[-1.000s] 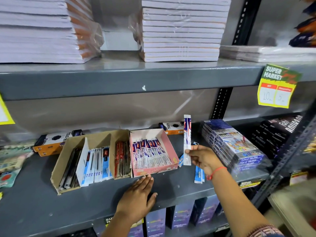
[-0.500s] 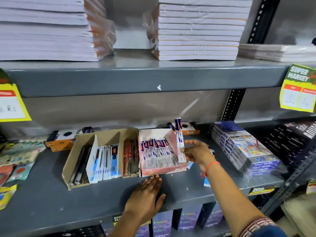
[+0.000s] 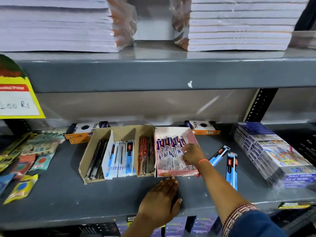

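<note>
A pink open box [image 3: 172, 130] on the grey shelf [image 3: 65, 194] holds several white, blue and red pen packets [image 3: 166, 151]. My right hand [image 3: 192, 153] is inside the box at its right side, fingers curled on a packet lying among the others. My left hand [image 3: 160, 201] lies flat on the shelf, fingertips against the box's front wall. Two blue pen packets [image 3: 231, 168] lie loose on the shelf to the right of the box.
A brown divided carton [image 3: 118, 132] with black, blue and red pens stands left of the pink box. Orange boxes [image 3: 82, 132] sit behind. A wrapped stack of colour-pencil packs [image 3: 273, 151] is at right, hanging packets [image 3: 25, 159] at left. Notebook stacks [image 3: 239, 23] fill the upper shelf.
My right hand brought the upright pen packet from beside the box leftward and down into the pink box. My left hand stayed flat before the box. The view shifted left.
</note>
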The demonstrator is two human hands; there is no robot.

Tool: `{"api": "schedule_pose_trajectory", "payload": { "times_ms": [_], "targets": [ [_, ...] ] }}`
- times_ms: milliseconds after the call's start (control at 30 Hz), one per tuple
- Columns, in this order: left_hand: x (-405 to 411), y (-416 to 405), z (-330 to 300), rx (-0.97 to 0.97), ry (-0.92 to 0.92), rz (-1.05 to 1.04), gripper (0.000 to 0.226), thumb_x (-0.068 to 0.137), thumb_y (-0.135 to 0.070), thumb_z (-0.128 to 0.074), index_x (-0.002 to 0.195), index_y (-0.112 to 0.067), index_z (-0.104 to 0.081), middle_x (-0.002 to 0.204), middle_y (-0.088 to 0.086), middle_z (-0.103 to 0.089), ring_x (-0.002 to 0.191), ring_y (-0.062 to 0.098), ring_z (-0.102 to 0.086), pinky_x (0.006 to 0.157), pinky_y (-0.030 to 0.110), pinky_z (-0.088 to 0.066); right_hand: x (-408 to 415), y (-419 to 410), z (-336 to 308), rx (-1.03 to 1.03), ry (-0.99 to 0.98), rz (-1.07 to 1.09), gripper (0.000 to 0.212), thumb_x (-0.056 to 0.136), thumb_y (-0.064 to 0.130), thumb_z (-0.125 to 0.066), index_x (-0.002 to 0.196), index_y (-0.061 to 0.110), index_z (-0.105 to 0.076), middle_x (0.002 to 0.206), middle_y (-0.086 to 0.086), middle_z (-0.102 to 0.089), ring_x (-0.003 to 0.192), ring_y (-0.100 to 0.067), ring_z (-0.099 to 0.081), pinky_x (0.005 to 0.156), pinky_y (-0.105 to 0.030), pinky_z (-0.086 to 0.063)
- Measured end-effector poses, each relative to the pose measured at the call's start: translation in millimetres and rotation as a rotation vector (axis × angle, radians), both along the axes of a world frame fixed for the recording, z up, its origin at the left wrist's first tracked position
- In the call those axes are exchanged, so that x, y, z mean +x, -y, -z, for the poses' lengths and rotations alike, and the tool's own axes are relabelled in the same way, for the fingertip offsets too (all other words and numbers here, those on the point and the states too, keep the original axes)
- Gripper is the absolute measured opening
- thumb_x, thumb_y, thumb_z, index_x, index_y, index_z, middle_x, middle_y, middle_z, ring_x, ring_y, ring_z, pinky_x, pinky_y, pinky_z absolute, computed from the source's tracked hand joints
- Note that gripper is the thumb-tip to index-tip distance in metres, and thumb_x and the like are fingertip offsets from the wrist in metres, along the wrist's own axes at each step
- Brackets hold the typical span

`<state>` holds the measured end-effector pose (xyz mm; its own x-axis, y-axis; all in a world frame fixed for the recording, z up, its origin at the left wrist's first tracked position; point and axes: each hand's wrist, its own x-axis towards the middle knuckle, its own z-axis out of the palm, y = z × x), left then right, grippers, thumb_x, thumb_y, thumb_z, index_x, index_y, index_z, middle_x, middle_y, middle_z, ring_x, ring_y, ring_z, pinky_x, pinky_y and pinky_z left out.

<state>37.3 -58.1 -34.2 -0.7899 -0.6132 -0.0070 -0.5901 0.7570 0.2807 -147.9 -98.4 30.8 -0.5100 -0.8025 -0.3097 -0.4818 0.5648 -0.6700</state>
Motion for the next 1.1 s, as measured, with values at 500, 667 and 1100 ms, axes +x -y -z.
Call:
{"api": "schedule_pose_trajectory", "payload": {
  "times_ms": [500, 667, 1100],
  "targets": [
    [-2.1, -4.3, -2.0, -0.119, -0.048, 0.02, 0.066, 0.086, -0.05, -0.019, 0.138, -0.014, -0.037, 0.145, -0.003, -0.03, 0.134, 0.017, -0.034, 0.107, 0.023, -0.01, -17.8, -40.2, -14.2, -0.196, -0.306, 0.192, 0.03, 0.085, -0.004, -0.046, 0.105, -0.003, -0.067, 0.112, -0.022, -0.069, 0.106, -0.038, -0.063, 0.085, -0.032, -0.05],
    [-4.0, -7.0, -7.0, -0.122, -0.024, 0.035, 0.09, 0.075, -0.065, 0.014, 0.144, -0.017, -0.019, 0.151, -0.008, -0.009, 0.141, 0.01, -0.013, 0.108, 0.021, 0.001, -50.5, -87.9, 1.2, -0.086, -0.368, 0.399, 0.033, 0.089, 0.005, -0.046, 0.12, -0.005, -0.052, 0.124, -0.027, -0.057, 0.117, -0.04, -0.055, 0.094, -0.039, -0.045],
    [-3.7, -4.2, -1.5, -0.078, 0.016, 0.004, 0.121, 0.047, -0.07, 0.04, 0.146, -0.019, -0.008, 0.156, -0.002, -0.005, 0.142, 0.01, -0.002, 0.107, 0.021, 0.008, -76.2, -126.6, 17.2, 0.054, 0.007, 0.507, 0.026, 0.08, 0.009, -0.065, 0.103, -0.004, -0.067, 0.087, -0.019, -0.06, 0.078, -0.031, -0.056, 0.079, -0.045, -0.056]
  ]
}}
